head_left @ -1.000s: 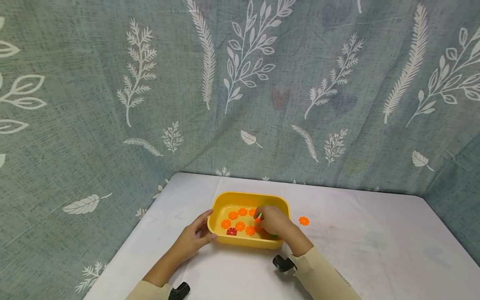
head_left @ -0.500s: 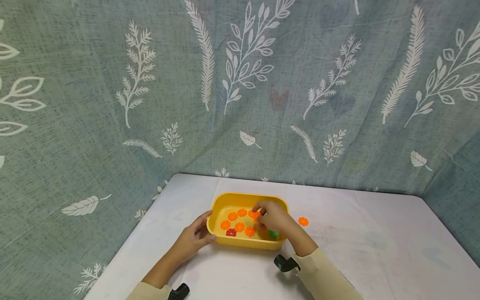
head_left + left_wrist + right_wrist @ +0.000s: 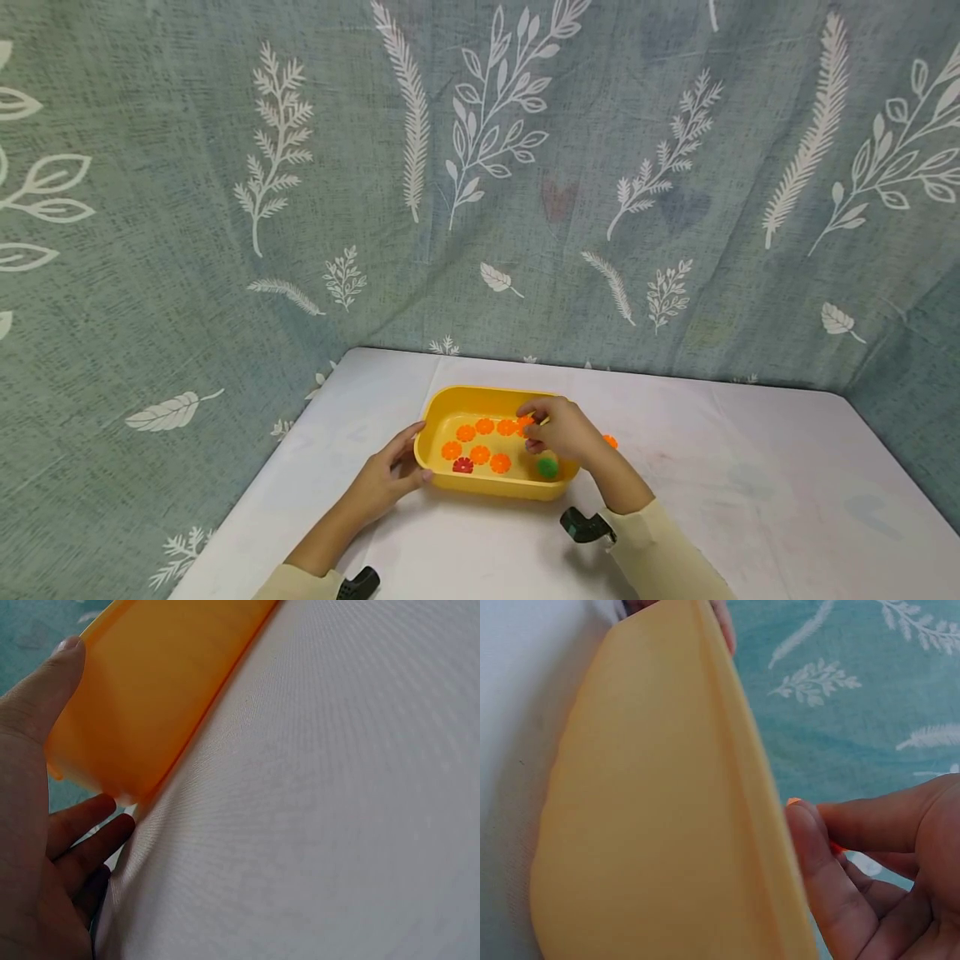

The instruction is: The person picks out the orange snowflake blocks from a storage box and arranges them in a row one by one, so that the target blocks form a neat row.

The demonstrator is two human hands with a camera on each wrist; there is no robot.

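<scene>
A yellow plastic tub [image 3: 491, 485] sits on the table with several flat, scalloped orange slice-shaped discs [image 3: 480, 454] spread over its floor. Among them lie a red disc [image 3: 463, 465] near the front wall and a green disc [image 3: 547, 468] at the right end. My left hand [image 3: 386, 473] grips the tub's left end, thumb at the front rim and fingers round the side. Over the tub's right part is my right hand [image 3: 562, 429]; in the right wrist view its thumb and forefinger pinch a small orange disc [image 3: 793, 801], mostly hidden by the fingers.
Another orange disc [image 3: 611, 441] lies on the white-covered table [image 3: 750, 475] right of the tub, partly behind the right wrist. A patterned green-grey curtain [image 3: 480, 275] hangs behind the table and along its sides.
My right hand has moved right and slightly up over the tub, uncovering the green disc; its forearm now partly covers the disc on the table. The left hand stays on the tub.
</scene>
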